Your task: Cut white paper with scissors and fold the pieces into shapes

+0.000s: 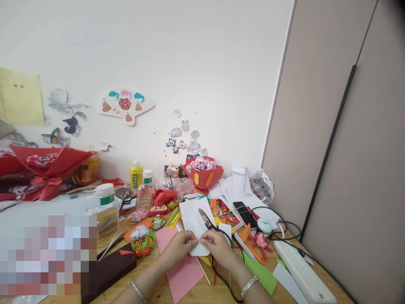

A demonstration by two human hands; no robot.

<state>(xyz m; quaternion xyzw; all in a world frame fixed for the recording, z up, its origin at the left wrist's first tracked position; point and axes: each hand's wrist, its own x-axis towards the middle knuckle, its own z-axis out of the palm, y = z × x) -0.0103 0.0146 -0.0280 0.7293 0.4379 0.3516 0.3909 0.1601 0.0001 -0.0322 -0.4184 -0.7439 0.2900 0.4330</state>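
Both my hands are close together over the table, thumbs and fingertips pinched. My left hand [183, 244] and my right hand [217, 245] meet at a sheet of white paper [193, 215], each gripping it near its lower part. The fingertips hide the exact spot they press. Against the paper, just beyond my right hand, lies a hot glue gun [206, 220] with a dark metal tip and black cord. Under my left wrist is a pink paper sheet [185, 276], with a thin wooden stick [203, 271] beside it. Green paper [257, 270] lies right of my right hand.
Paper flowers [142, 245], a dark box [115, 266] and clear bottles [106, 215] crowd the left. A red bouquet [202, 173] stands behind. To the right are a phone [244, 214], a mouse [265, 225], loose cords and a white power strip [305, 272].
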